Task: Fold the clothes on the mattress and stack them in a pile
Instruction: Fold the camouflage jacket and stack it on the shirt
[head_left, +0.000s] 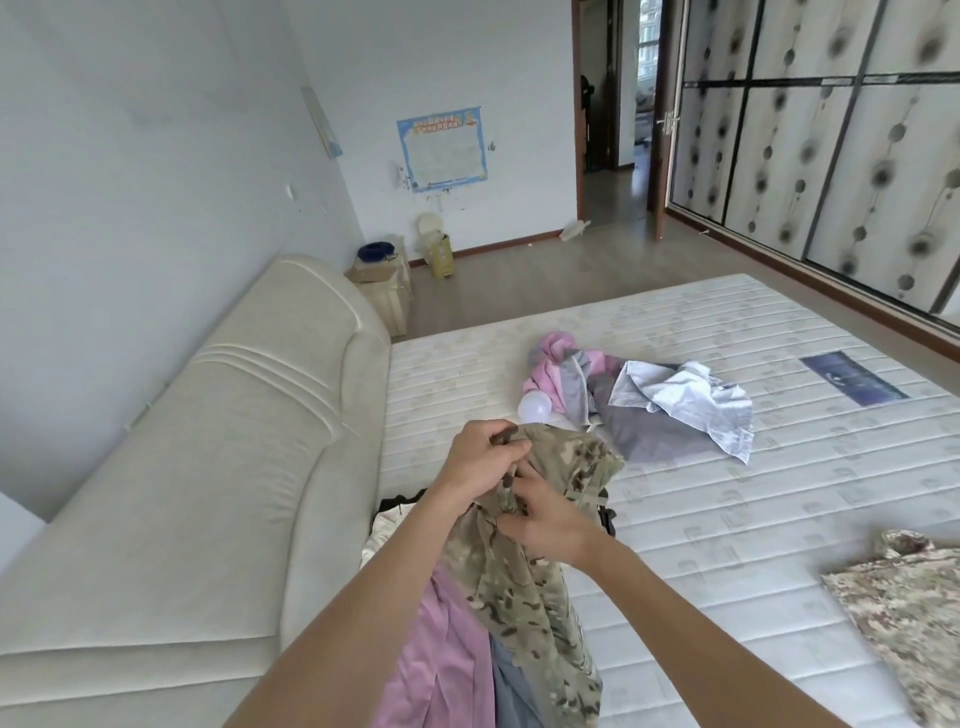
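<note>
I hold a camouflage garment (540, 587) up above the near left part of the mattress (727, 493). My left hand (480, 462) grips its top edge. My right hand (540, 517) pinches the cloth just below and to the right. Under the garment lie a pink piece (441, 654) and a grey piece (506, 691). Farther back on the mattress sits a loose heap: a pink and grey garment (561, 374), a dark grey one (649, 431) and a pale blue shirt (696, 400). A second camouflage garment (904, 608) lies flat at the near right.
A cream padded headboard (218, 467) runs along the left of the mattress. A white round bulb-like object (535, 408) rests by the heap. A dark label (852, 383) is on the mattress at right. Black and white cloth (395, 512) shows beside my left forearm. Wardrobe doors line the right wall.
</note>
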